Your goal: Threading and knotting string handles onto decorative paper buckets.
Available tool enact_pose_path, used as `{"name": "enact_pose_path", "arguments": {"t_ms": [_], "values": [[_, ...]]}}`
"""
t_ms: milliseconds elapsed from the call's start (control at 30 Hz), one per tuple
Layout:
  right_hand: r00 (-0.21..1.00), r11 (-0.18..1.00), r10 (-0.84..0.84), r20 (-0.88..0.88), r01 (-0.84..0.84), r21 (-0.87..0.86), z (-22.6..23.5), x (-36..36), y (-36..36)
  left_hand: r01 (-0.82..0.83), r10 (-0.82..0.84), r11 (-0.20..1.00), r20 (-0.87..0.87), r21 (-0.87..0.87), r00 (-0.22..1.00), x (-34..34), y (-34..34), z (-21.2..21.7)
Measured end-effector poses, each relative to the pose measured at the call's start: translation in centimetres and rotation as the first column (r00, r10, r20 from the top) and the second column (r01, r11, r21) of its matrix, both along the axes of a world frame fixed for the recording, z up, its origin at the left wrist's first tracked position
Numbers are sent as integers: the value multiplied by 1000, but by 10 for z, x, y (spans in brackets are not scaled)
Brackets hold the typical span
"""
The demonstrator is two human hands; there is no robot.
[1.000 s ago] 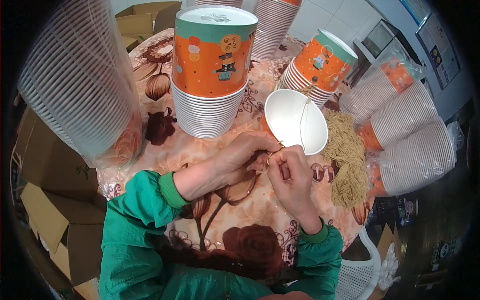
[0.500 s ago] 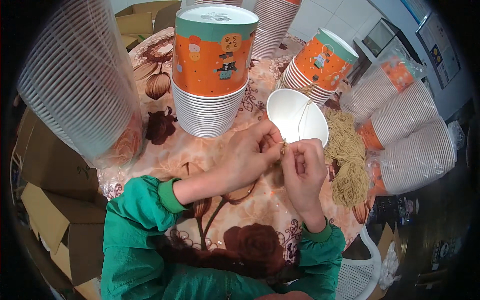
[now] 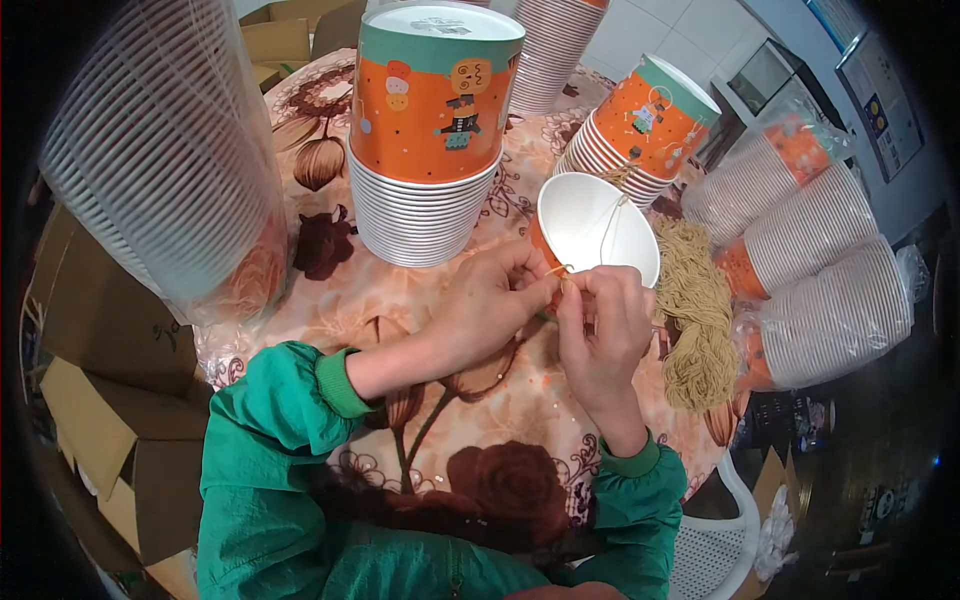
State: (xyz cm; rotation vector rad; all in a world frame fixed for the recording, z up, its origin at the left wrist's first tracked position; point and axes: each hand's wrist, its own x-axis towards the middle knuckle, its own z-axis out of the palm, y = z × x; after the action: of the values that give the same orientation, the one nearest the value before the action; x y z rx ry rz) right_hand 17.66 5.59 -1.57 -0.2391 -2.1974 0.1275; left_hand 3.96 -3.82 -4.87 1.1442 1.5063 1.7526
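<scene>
My left hand [image 3: 492, 302] and my right hand [image 3: 606, 332] meet over the table, thumbs and fingers pinched on a thin tan string [image 3: 566, 268]. A small loop of it shows between the fingertips. Just behind my hands a paper bucket [image 3: 592, 228], white inside and orange outside, lies tipped with its mouth facing me. Another length of string crosses the bucket's white inside and passes over its rim. To the right of the bucket lies a thick hank of tan string [image 3: 697, 345]. My fingers hide part of the bucket's lower rim.
Upside-down stacks of orange and green paper buckets stand behind, one tall stack [image 3: 430, 130] and one tilted stack [image 3: 645, 125]. Plastic-wrapped stacks lie right [image 3: 815, 310] and stand left [image 3: 165, 170]. Cardboard boxes [image 3: 110, 370] sit at the left, a white chair [image 3: 715, 545] at the lower right.
Both hands have risen slightly, still pinching the string together. The string between the fingertips now shows as a small loop.
</scene>
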Motion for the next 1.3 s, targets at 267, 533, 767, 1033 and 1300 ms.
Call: {"name": "enact_pose_path", "arguments": {"t_ms": [267, 533, 767, 1033, 1300], "values": [[999, 999, -41, 15, 41, 21, 5, -9, 1, -197, 309, 947, -549, 254, 777, 2, -5, 8], [999, 998, -5, 37, 8, -66, 5, -10, 2, -145, 407, 893, -625, 427, 666, -3, -2, 9], [996, 986, 55, 72, -43, -161, 11, -9, 4, -113, 473, 849, -646, 516, 599, -10, 2, 4], [972, 924, 188, 137, -128, -361, 14, 0, 17, 48, 438, 823, -685, 566, 582, -18, 6, 11], [954, 858, 263, 141, -164, -486, 19, 5, 22, 185, 389, 853, -830, 489, 399, -23, 2, 9]]}}
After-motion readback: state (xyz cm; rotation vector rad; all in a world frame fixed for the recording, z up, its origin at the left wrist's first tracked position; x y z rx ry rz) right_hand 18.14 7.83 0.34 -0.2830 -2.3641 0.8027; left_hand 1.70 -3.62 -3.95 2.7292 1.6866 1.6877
